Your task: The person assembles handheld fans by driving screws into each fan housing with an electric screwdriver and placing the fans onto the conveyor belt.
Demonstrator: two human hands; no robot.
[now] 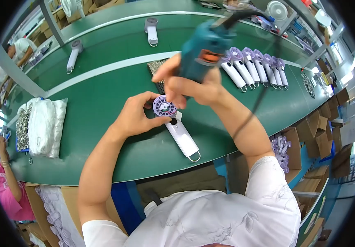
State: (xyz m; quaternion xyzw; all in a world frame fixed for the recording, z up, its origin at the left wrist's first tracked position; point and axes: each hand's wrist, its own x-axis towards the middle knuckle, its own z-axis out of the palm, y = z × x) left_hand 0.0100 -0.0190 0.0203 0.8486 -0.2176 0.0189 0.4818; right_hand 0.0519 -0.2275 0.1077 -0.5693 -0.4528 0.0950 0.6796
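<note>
A white handheld fan with a round purple head lies on the green table in front of me, its wire loop toward my body. My left hand grips the fan's head from the left, thumb at the neck and fingers round the far rim. In my right hand is a teal electric screwdriver with an orange switch and a black cord, held above the fan head. The screwdriver is slightly blurred, and my right fingers hide its tip.
Several similar fans stand in a row at right. A tray of small screws sits behind my right hand. White plastic bags lie left beside metal clips. Two fans rest on the far belt. Cardboard boxes and co-workers flank the table.
</note>
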